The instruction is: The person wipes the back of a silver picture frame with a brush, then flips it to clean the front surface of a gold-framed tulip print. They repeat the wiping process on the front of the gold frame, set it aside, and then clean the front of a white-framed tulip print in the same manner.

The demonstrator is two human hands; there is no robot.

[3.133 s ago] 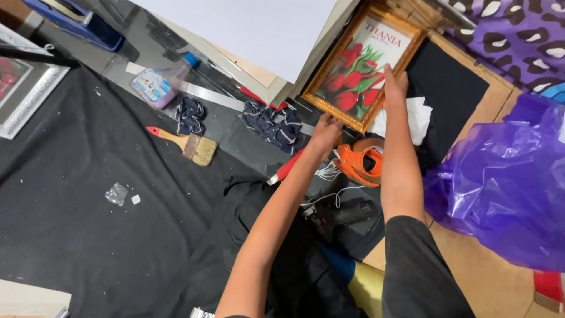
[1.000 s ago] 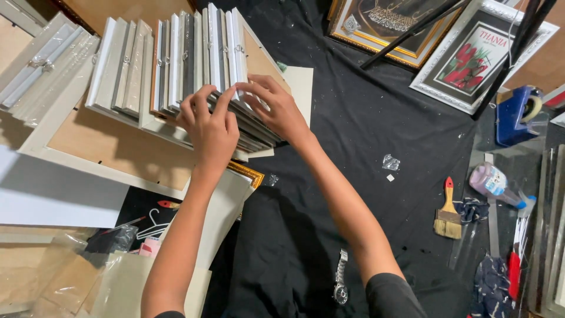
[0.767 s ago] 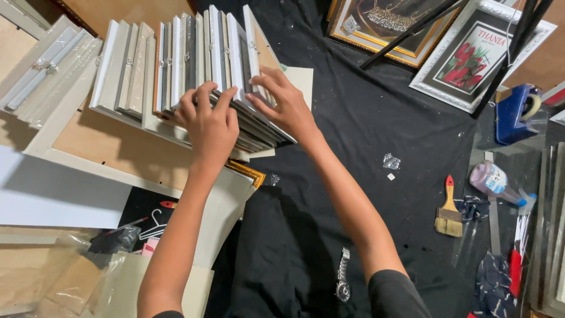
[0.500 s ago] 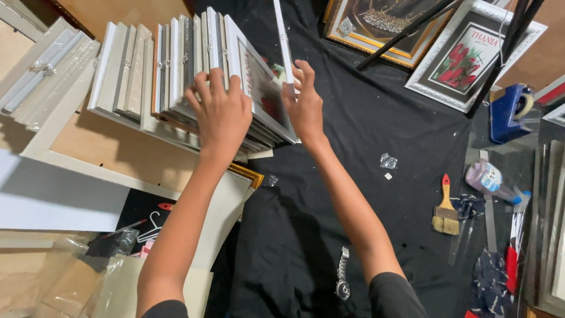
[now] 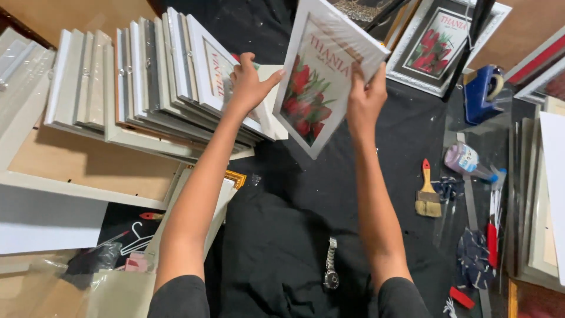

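Right hand (image 5: 366,97) grips a white-framed tulip print (image 5: 323,73) lifted clear, as left hand (image 5: 250,85) beside it props the leaning frame stack (image 5: 147,88) from toppling.

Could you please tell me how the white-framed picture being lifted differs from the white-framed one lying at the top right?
The lifted picture, held by the right hand, is tilted above the black cloth, its frame plain; the lying picture rests flat with an ornate frame and a dark mat. A dark bar crosses only the lying one. Both show red flowers.

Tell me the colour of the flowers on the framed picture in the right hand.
Red with green leaves, on a white-framed picture held by the right hand; head view.
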